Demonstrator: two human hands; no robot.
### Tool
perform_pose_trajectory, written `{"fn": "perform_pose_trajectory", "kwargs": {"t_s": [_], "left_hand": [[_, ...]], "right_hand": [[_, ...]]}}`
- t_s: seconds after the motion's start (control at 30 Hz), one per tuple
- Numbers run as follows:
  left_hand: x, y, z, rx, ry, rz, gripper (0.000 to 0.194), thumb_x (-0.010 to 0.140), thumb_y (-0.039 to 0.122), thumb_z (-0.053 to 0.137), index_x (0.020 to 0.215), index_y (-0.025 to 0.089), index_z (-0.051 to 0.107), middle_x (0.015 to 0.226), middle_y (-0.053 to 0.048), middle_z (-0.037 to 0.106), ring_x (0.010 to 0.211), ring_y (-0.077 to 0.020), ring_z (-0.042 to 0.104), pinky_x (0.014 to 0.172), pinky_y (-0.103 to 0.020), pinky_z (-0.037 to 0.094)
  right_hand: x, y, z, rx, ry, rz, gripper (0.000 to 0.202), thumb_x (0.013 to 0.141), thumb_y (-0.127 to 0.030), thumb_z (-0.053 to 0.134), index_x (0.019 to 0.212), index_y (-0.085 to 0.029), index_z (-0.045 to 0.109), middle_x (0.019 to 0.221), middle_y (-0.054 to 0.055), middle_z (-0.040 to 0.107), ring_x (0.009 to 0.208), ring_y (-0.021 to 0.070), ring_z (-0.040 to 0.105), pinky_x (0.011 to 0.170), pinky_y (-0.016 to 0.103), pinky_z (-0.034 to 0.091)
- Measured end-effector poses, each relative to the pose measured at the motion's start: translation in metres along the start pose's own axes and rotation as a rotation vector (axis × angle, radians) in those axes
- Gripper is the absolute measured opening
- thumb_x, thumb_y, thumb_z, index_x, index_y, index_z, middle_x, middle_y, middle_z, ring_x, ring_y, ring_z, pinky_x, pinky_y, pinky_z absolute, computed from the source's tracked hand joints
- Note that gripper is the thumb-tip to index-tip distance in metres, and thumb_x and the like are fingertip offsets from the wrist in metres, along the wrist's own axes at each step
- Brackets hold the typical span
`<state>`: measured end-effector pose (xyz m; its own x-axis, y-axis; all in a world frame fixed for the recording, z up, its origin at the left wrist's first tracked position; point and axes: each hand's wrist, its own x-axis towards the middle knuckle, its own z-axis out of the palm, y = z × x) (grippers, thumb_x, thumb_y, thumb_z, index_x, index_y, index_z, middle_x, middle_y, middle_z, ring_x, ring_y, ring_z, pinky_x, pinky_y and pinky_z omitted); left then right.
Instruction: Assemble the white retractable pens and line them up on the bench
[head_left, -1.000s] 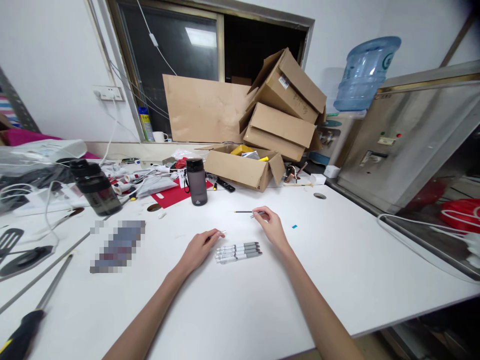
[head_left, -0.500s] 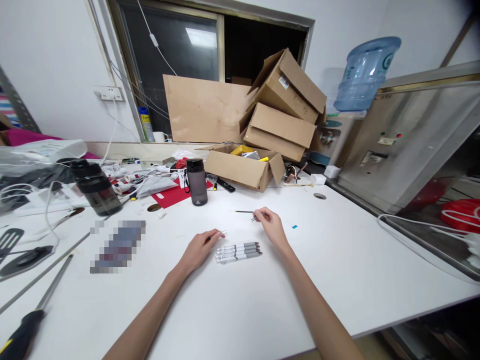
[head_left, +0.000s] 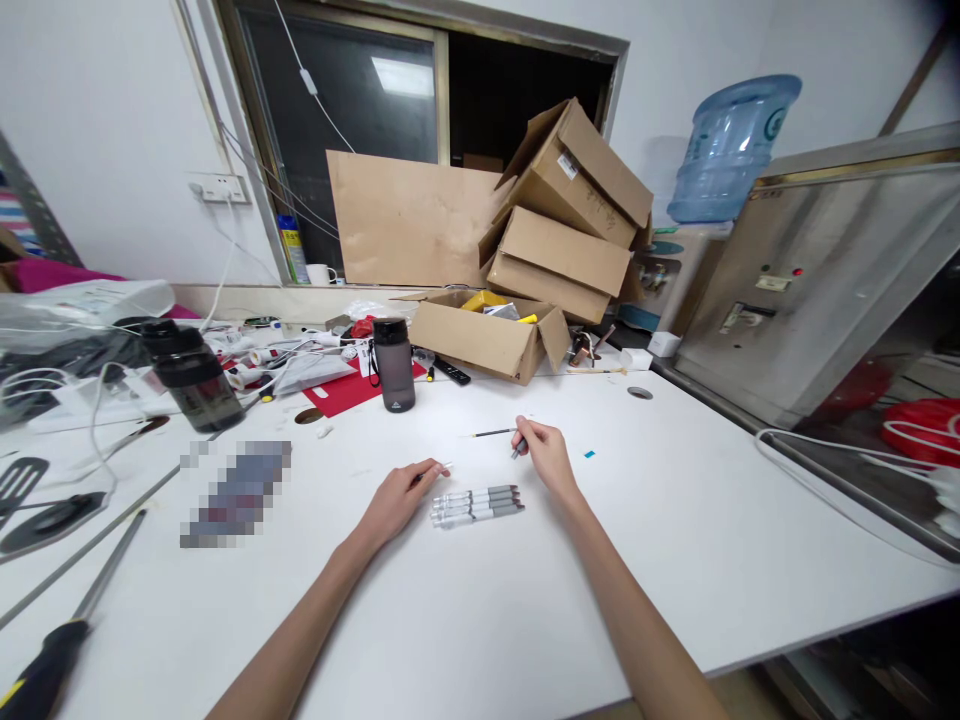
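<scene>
Several white-and-grey click pens [head_left: 478,506] lie side by side on the white table [head_left: 465,620], between my two forearms. My left hand [head_left: 397,498] rests to the left of them, closed on a pen part that is mostly hidden; only a small pale end [head_left: 448,465] sticks out past the fingertips. Above the right ends of the pens, my right hand [head_left: 546,452] pinches a thin dark pen refill [head_left: 491,433] that points left. A short grey pen piece [head_left: 518,449] also shows under its fingers.
A blue scrap [head_left: 589,454] lies right of my right hand. Beyond stand a dark bottle [head_left: 394,365] and an open cardboard box [head_left: 480,335]. At left are another bottle [head_left: 195,375], a blurred-out item [head_left: 238,495] and a screwdriver [head_left: 67,640]. A steel cabinet [head_left: 840,290] borders the right.
My right hand has shifted slightly to the right; the refill now reaches into its fingers and the grey piece tilts more downward. The left hand and the row of pens stay put.
</scene>
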<state>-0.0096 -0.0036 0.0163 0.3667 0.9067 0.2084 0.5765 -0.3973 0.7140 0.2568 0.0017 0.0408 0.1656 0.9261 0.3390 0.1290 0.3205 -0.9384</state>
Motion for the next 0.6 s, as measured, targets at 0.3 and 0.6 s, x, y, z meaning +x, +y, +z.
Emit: {"fn": "perform_pose_trajectory", "kwargs": {"t_s": [0.3,0.6], "left_hand": [[-0.0001,-0.0013,0.0006,-0.003,-0.001,0.003,0.048,0.100,0.053,0.038,0.102,0.024,0.076,0.094,-0.002,0.075,0.090,-0.0248,0.065,0.090,-0.031,0.045],[0.0009,-0.0028,0.0007,-0.004,-0.005,0.003,0.047,0.101,0.052,0.038,0.103,0.024,0.076,0.100,-0.002,0.076,0.093,-0.0254,0.065,0.092,-0.032,0.044]], "right_hand": [[0.0007,0.0020,-0.0012,0.000,0.016,0.011,0.057,0.088,-0.064,0.055,0.053,-0.018,0.062,0.056,0.004,0.059,0.055,0.0151,0.054,0.059,0.028,0.046],[0.0026,0.0031,0.0008,0.024,-0.017,-0.050,0.042,0.086,-0.056,0.060,0.063,-0.020,0.060,0.066,0.002,0.059,0.063,0.0161,0.055,0.065,0.029,0.049]]}}
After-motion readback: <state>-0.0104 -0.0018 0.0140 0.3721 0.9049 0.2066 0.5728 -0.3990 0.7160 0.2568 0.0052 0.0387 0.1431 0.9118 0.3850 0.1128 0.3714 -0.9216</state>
